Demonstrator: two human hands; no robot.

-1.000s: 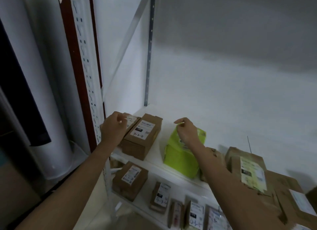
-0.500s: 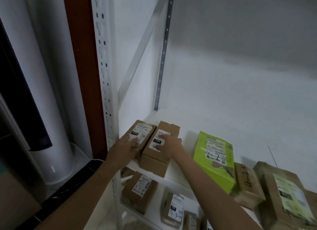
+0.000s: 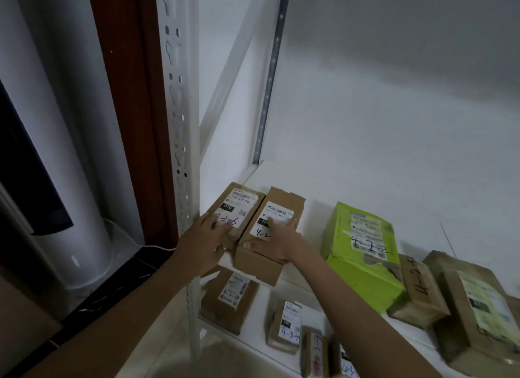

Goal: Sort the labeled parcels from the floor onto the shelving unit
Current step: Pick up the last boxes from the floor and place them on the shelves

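The fingers (image 3: pixel 223 222) of the left hand (image 3: pixel 206 238) are laid fairly straight and flat on the near end of a brown box (image 3: pixel 239 203), covering part of its white label. The fingers (image 3: pixel 282 227) of the right hand (image 3: pixel 274 244) are spread flat over the label of a second brown box (image 3: pixel 291 201), with the thumb laid along its near top edge. Nothing is gripped by either hand.

A second ago the right hand was held on the green parcel (image 3: pixel 363 253); it is now placed on the second box, and the green parcel is left free on the shelf (image 3: pixel 281 172). Since half a second ago both hands are found almost where they were.

The two boxes are set side by side, long sides touching, at the left end of the shelf, just beside the white upright (image 3: pixel 180 124). The near end of the second box is seen jutting over the shelf's front edge. The green parcel is found to the right, apart from the second box, with a small brown parcel (image 3: pixel 419 289) touching its right side and a larger one (image 3: pixel 478 313) beyond. More labelled boxes (image 3: pixel 229 296) are seen on the shelf below.
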